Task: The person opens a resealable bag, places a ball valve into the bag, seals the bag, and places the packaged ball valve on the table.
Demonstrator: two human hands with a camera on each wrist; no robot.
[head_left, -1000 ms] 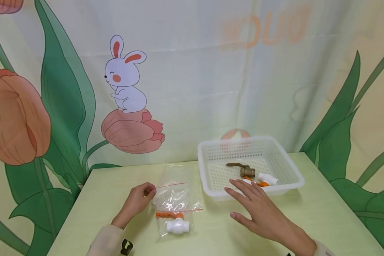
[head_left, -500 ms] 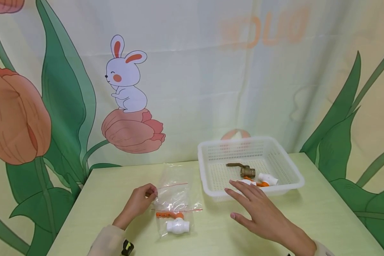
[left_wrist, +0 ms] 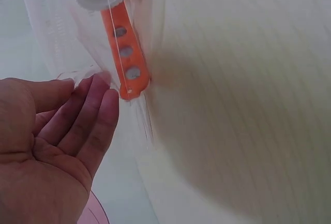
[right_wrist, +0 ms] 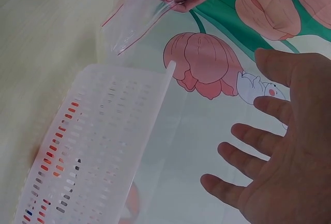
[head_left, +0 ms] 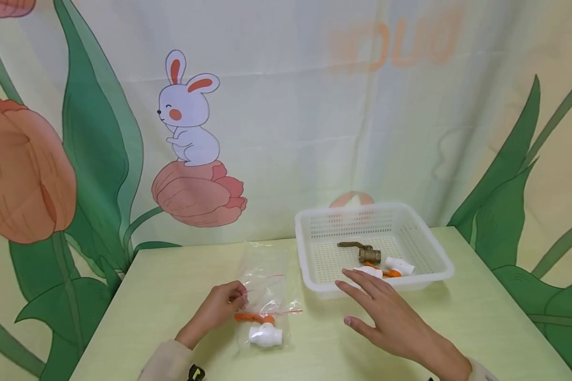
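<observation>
My left hand (head_left: 219, 307) pinches the left edge of a clear zip bag (head_left: 267, 296) between thumb and fingertips. A white plastic ball valve (head_left: 266, 335) with an orange lever lies inside clear plastic at the near end. Two red zip lines show, so the film may be one bag or two overlapping; I cannot tell. In the left wrist view the orange lever (left_wrist: 125, 53) shows through the film beside my fingertips. My right hand (head_left: 393, 320) hovers palm down with spread fingers at the basket's near side and holds nothing; in the right wrist view its fingers are straight.
A white plastic basket (head_left: 303, 254) stands at the back right of the pale green table (head_left: 186, 264). Inside lie a brass ball valve (head_left: 369, 256) and white valves (head_left: 400, 266) with orange levers, partly behind my right hand. A printed curtain (head_left: 276, 132) hangs behind the table.
My left hand has moved slightly right and nearer, and the upper film's left edge has shifted with it. My right hand and the basket stay put.
</observation>
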